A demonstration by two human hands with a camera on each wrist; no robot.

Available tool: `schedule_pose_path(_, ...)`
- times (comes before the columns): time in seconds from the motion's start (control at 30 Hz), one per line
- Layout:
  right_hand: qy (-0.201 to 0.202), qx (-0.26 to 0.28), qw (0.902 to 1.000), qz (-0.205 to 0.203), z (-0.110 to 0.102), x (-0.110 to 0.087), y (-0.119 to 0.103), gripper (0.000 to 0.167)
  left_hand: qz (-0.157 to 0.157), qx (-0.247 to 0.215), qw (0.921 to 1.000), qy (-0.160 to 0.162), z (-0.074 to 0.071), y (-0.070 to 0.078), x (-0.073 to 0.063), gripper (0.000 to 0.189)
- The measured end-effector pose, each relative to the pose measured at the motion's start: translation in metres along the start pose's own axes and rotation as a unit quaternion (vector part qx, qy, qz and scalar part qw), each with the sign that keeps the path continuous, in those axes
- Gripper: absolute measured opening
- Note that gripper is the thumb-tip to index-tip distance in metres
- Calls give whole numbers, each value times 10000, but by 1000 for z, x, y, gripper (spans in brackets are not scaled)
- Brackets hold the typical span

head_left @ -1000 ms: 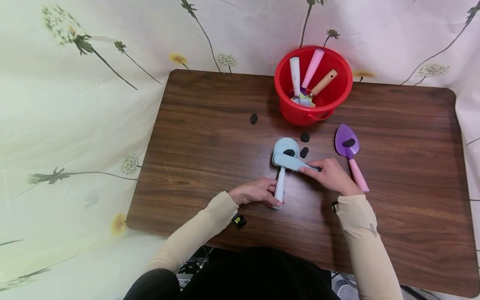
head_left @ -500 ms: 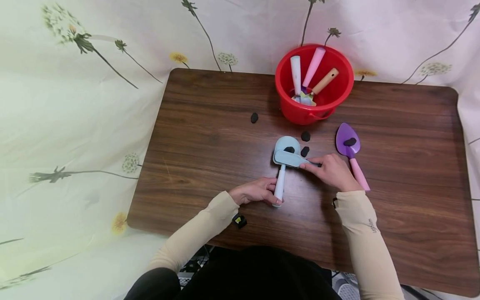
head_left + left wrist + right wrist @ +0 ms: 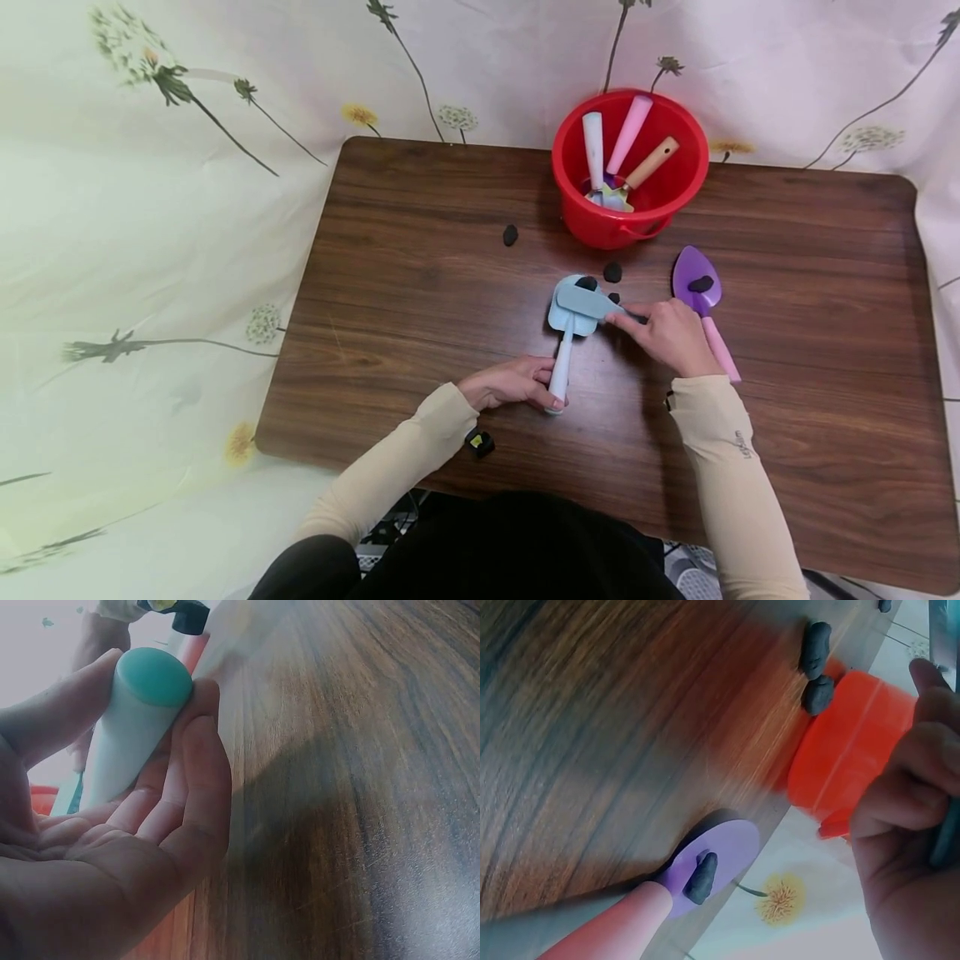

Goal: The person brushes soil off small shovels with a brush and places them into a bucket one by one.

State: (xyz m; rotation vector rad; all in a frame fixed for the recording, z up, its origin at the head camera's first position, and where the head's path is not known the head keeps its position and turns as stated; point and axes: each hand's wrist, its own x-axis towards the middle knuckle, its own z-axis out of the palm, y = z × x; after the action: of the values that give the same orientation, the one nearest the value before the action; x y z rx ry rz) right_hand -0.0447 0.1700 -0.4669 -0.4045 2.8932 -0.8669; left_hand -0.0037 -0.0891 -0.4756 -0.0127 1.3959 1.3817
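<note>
My left hand [image 3: 510, 383] grips the white handle of a light blue toy shovel [image 3: 558, 318]; the left wrist view shows the handle's green end cap [image 3: 156, 675] between thumb and fingers. My right hand [image 3: 671, 336] holds a flat light blue spatula-like tool [image 3: 588, 303] by its thin end. Its broad end lies across the shovel's blade in the head view, right beside a dark lump [image 3: 587, 283] at the blade's far edge. Part of another dark lump [image 3: 614, 297] shows by the right fingertips. In the right wrist view, the tool is mostly cut off.
A red bucket [image 3: 611, 232] holding several hand tools stands at the back. Right of my right hand lies a purple trowel [image 3: 684, 268] with a pink handle and a dark lump [image 3: 701, 284] on it. Two loose lumps, one left [image 3: 511, 235] and one right [image 3: 612, 272], rest before the bucket.
The light blue tool in my right hand has moved away from me across the shovel's blade. The dark lump on the blade has shifted toward its far edge. My left hand stays put.
</note>
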Motion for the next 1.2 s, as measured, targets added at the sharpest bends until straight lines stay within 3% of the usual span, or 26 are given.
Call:
schedule_pose_path(0.17,129,-49,9998,138,-1,2,3,41,-25,22,10000,-26,2,-1,0,52)
schedule_pose_path(0.37,756,30,9971,20,2,1,7,36,1,98,9999,-56,3,-3,1,48)
schedule_pose_path(0.47,993,407,9942,-84,4,-1,8,33,83,282,9996,-52,4,-2,3,43)
schedule_pose_path(0.53,880,632,9938,-234,5,-4,7,32,123,360,9993,-11,4,-2,3,38)
schedule_pose_path(0.63,361,876,9942,-502,6,-7,5,28,163,300,9994,24,2,-1,4,37)
schedule_pose_path(0.7,-26,871,9942,-623,7,-8,2,27,180,240,9995,18,0,0,4,40)
schedule_pose_path(0.83,-277,727,9951,-617,7,-9,-2,29,201,295,9994,-17,-1,1,3,47)
schedule_pose_path(0.97,0,347,9981,-518,6,-8,-6,33,164,406,9990,15,-1,1,2,48)
schedule_pose_path(1.2,891,-191,9955,-244,8,-6,-11,35,90,318,9994,94,0,3,2,55)
